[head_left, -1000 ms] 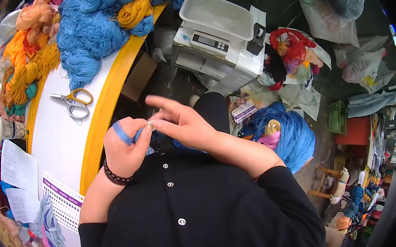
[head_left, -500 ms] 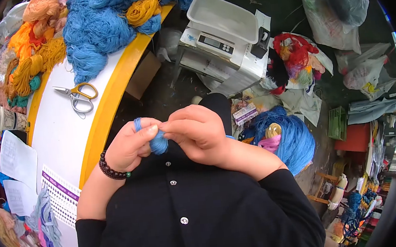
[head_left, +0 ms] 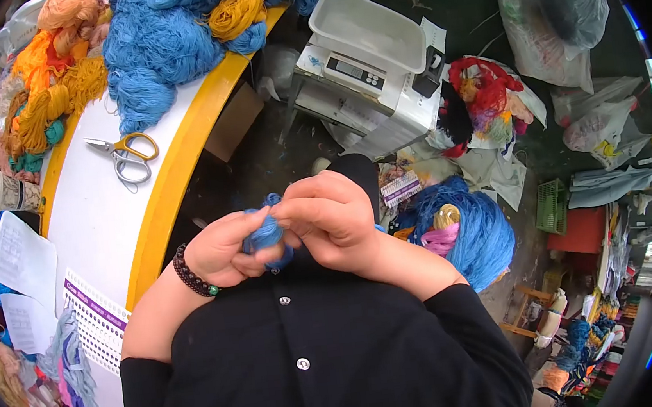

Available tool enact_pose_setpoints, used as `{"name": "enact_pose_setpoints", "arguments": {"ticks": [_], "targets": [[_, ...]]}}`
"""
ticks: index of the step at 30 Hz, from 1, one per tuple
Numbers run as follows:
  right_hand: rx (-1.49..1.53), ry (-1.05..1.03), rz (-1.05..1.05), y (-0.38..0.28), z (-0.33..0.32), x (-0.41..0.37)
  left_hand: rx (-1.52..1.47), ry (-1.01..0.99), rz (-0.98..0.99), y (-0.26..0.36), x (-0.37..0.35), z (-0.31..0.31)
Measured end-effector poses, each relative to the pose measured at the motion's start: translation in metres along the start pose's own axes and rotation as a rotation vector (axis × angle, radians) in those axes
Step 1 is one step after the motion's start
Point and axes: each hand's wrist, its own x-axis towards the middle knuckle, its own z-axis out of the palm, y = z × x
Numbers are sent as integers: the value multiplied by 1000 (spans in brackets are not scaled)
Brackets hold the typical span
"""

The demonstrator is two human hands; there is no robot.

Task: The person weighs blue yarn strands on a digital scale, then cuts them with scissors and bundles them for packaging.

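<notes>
In front of my chest, my left hand (head_left: 224,250) is closed around a small bundle of blue yarn (head_left: 268,233), which bulges out between thumb and fingers. My right hand (head_left: 333,220) meets it from the other side, thumb and fingertips pinched against the bundle's edge. Those fingertips appear to hold a bit of the same yarn, though the exact strand is hidden. A pair of scissors (head_left: 127,154) with one yellow and one grey handle loop lies on the white table (head_left: 102,201) to the left.
A heap of blue yarn (head_left: 161,43) covers the table's far end, beside orange and mustard skeins (head_left: 46,113). A digital scale (head_left: 360,67) with a white tray stands ahead. More blue yarn (head_left: 474,228) lies to my right. Plastic bags (head_left: 553,32) rest on the floor.
The blue bundle has turned in my left hand, and more of it now shows above the fingers. My left fingers have shifted around it; my right hand stays pinched close by.
</notes>
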Motion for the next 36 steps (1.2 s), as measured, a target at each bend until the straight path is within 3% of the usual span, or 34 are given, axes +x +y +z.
{"name": "enact_pose_setpoints", "arguments": {"ticks": [1,3,4,6,7,8,10,13,15,18,21,22,23,25,27,29,30,32,34,35,36], "targets": [[18,5,12,-1,0,1,-2,-1,0,-3,0,-1],[36,10,23,-1,2,0,92,117,199,-7,0,-3],[177,60,180,-1,6,-1,177,129,321,-7,0,1],[391,96,434,-1,9,-4,615,325,584,-10,5,3],[392,94,435,1,10,-6,813,407,687,-8,4,6],[495,107,508,3,13,-8,812,408,687,-5,3,6],[599,123,587,4,16,-9,1349,428,1017,0,3,6],[616,84,690,2,16,-10,1597,459,1143,4,2,8],[867,85,892,-1,17,-8,1695,456,1141,5,-2,4],[921,-18,958,6,13,-9,1972,410,1198,7,-7,-1],[1069,-120,1022,13,8,-8,2047,342,1302,3,-7,3],[1054,-120,1021,13,9,-8,1988,363,1245,1,-8,1],[928,-93,949,9,8,-6,1988,364,1247,1,-7,0],[366,-103,594,5,8,-7,1594,422,1157,1,-4,-2],[293,-25,483,2,12,-9,1494,417,1101,2,-6,1],[-42,-148,280,-3,7,-2,1416,398,1069,3,-7,-1],[-46,-143,283,-1,5,-2,1453,395,1099,3,-7,0],[81,-302,312,4,2,-1,1503,355,1119,4,-11,1],[385,-477,483,7,-2,-1,1571,317,1201,2,-12,3],[697,-599,697,7,0,-3,1573,300,1193,2,-12,4],[944,-634,771,7,3,-5,1571,281,1201,3,-14,4]]}}
